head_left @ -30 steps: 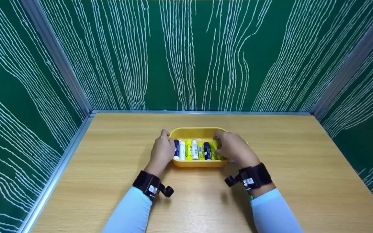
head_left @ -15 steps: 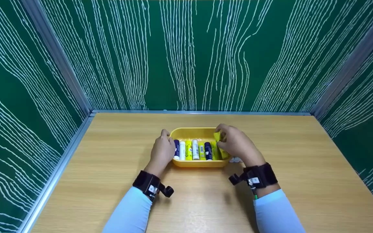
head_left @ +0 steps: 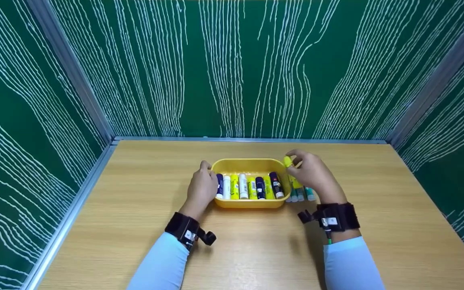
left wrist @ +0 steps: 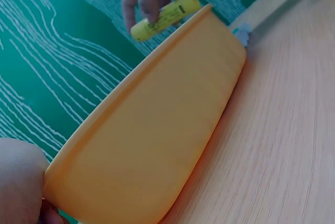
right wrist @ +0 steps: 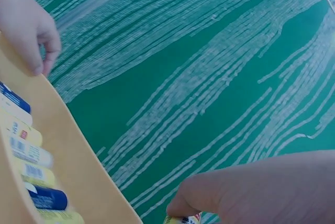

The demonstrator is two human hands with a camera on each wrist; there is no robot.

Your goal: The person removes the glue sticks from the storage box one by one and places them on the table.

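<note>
A yellow plastic tray (head_left: 250,204) stands on the table with a row of glue sticks inside, in yellow, white and dark blue. My left hand (head_left: 203,185) grips its left end, fingers and thumb at the rim, as the right wrist view also shows. Just beyond the tray's right end, my right hand (head_left: 314,173) pinches a yellow glue stick (left wrist: 166,17) between thumb and fingers, raised above rim height. Under that hand, several more sticks with teal and grey ends (head_left: 300,195) lie side by side on the table, partly hidden by the hand.
The wooden table (head_left: 143,209) reaches back to a green wall (head_left: 220,80) with white wavy lines. Metal rails (head_left: 256,140) run along the table's back and left edges. Each wrist carries a black strap with a small camera arm (head_left: 206,237).
My right hand has lifted the yellow glue stick out of the tray and carried it right, past the rim. A dark blue stick now shows at the row's right end. The left hand stays put.
</note>
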